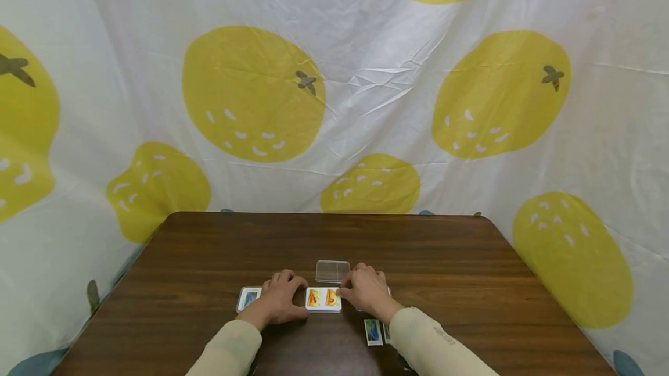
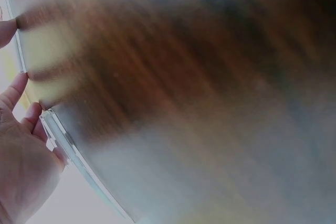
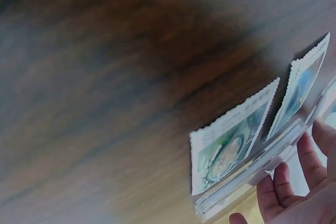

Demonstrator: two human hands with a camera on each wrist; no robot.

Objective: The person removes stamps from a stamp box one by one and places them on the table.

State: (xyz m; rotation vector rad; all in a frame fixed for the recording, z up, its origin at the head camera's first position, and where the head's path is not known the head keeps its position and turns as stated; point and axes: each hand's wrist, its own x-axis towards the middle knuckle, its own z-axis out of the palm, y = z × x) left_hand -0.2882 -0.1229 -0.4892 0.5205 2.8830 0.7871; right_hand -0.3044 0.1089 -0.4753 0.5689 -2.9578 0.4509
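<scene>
A flat white case (image 1: 323,309) with two orange-red stamps lies between my hands in the head view. My left hand (image 1: 282,299) holds its left end, thumb at the near corner and forefinger at the far one. At the right end, my right hand (image 1: 367,289) grips the edge with thumb and forefinger. Another case (image 1: 247,299) with a bluish stamp is partly covered by the left hand. Under the right hand sits a further clear case (image 3: 252,174), mostly hidden. Two loose green-blue stamps (image 1: 373,332) lie beside the right wrist.
Just beyond the middle case lies a clear plastic lid (image 1: 333,271). Everything rests on a dark brown wooden table (image 1: 235,242). Behind it hangs a white cloth (image 1: 360,120) printed with yellow fruit.
</scene>
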